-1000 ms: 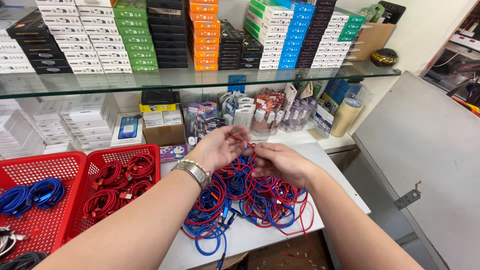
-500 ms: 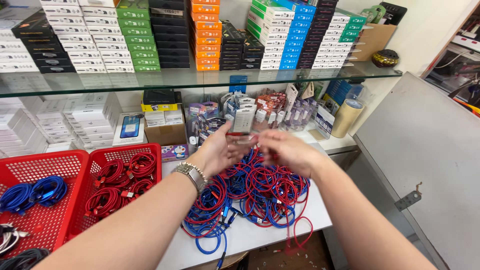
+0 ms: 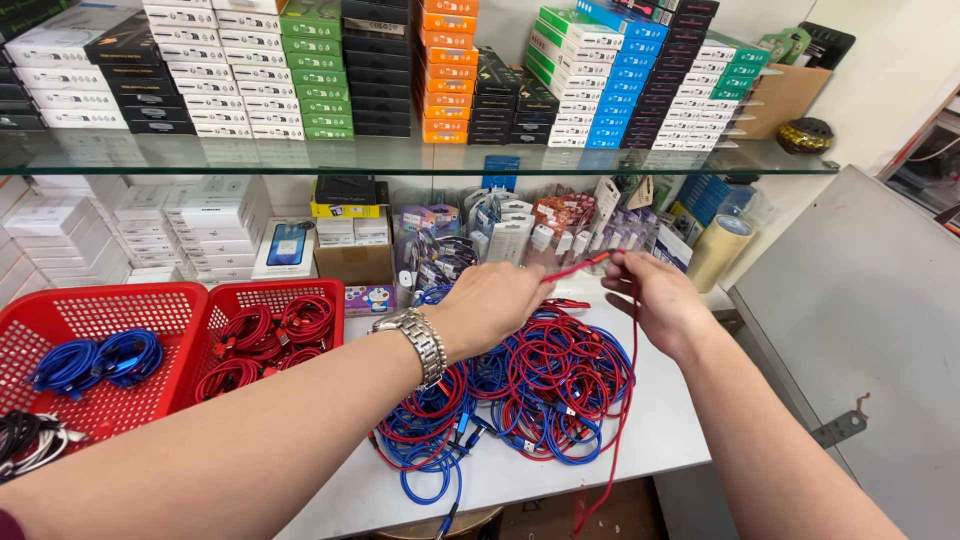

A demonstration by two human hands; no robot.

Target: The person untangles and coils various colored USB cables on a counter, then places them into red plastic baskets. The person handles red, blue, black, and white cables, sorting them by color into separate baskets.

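Shop counter under a glass shelf (image 3: 300, 155) stacked with coloured boxes. At far left, a red basket (image 3: 60, 310) with coiled blue cables (image 3: 95, 360); next to it, a second red basket (image 3: 290, 295) with coiled red cables (image 3: 265, 340). On the white counter (image 3: 660, 420), a tangled heap of red and blue cables (image 3: 520, 385). Above the heap, left hand (image 3: 490, 305), watch at the wrist, pinched shut on a red cable (image 3: 578, 266). Right hand (image 3: 655, 295) pinched on the same cable, its length hanging past the counter edge.
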